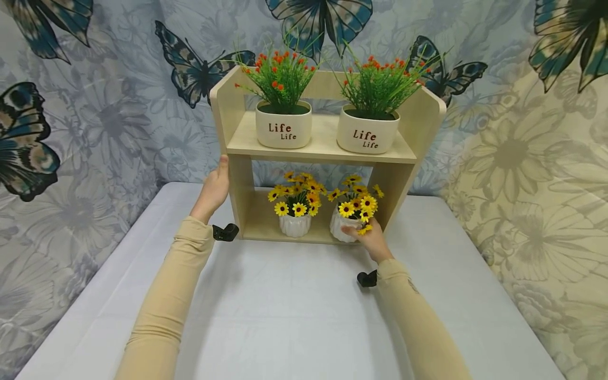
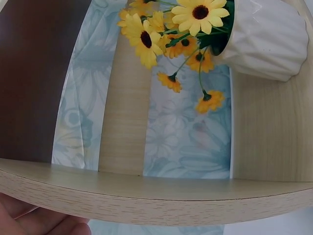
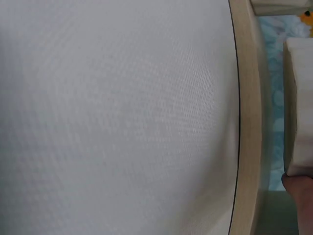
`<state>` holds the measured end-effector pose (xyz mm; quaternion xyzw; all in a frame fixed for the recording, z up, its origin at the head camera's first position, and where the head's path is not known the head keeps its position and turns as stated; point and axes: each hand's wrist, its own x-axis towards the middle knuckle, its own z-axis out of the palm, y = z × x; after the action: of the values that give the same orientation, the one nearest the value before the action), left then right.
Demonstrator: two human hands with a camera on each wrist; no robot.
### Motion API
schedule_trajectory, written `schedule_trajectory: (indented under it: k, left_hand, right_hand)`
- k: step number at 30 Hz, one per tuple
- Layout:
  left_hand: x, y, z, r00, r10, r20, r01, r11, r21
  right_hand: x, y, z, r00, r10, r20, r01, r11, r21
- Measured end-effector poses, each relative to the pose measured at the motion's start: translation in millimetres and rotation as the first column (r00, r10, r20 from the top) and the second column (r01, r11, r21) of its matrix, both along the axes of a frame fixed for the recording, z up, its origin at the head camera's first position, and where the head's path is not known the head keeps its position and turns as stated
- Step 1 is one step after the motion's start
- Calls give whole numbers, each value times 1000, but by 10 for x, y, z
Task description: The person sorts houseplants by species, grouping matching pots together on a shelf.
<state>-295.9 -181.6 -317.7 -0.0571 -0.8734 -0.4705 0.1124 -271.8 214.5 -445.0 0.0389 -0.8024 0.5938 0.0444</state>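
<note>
A light wooden two-tier shelf [image 1: 323,154] stands at the back of the table. My left hand [image 1: 216,184] rests against the outside of its left side panel; in the left wrist view its fingers [image 2: 44,223] lie outside that panel, partly cut off. On the lower tier, at the right, my right hand [image 1: 372,240] grips a small white pot of yellow flowers [image 1: 338,224], thumb on the pot's front. The right wrist view shows only a thumb [image 3: 301,196] at this pot's edge. Another white pot of yellow flowers [image 1: 295,226] stands left of it, also on the lower tier.
On the upper tier stand two larger white "Life" planters, the left planter [image 1: 283,129] and the right planter [image 1: 368,134], with red-flowered greenery. A white cloth [image 1: 285,311] covers the table. Butterfly-patterned fabric [image 1: 119,121] hangs behind and at both sides.
</note>
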Motion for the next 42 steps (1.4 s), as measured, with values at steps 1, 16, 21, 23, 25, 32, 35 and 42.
schedule_trajectory:
  k: [1,16,21,23,25,32,35,42]
  left_hand:
    - [1,-4,-1,1000,-1,1,1,1000,3]
    - [6,-11,0,1000,2,-1,-2,1000,-14]
    - [3,-5,0,1000,-1,-3,1,1000,-13]
    - [0,-8,-5,1000,-1,-4,1,1000,-9]
    - [-6,-9,-12,1000,1,-8,-1,1000,-8]
    - [-3,-8,-14,1000,-3,-1,3,1000,0]
    - [1,-10,-14,1000,-6,9,6,1000,3]
    - [10,-4,-5,1000,1,7,-1,1000,6]
  right_hand:
    - [-13,-5,-2,1000,-12,11,12,1000,5]
    - [-126,-60,-100,997,-66,-25,66,998,-3]
    - [-144,-72,-119,996,-79,-42,78,997,-19]
    - [-148,-84,-118,995,-91,-43,91,996,-20]
    - [-153,-89,-119,994,-100,-39,99,995,-18]
    - [-184,-92,-130,994,-108,-27,108,994,15]
    - [-196,-91,-142,994,-106,-29,107,994,10]
    - [-224,-86,-176,995,-96,-40,96,995,-10]
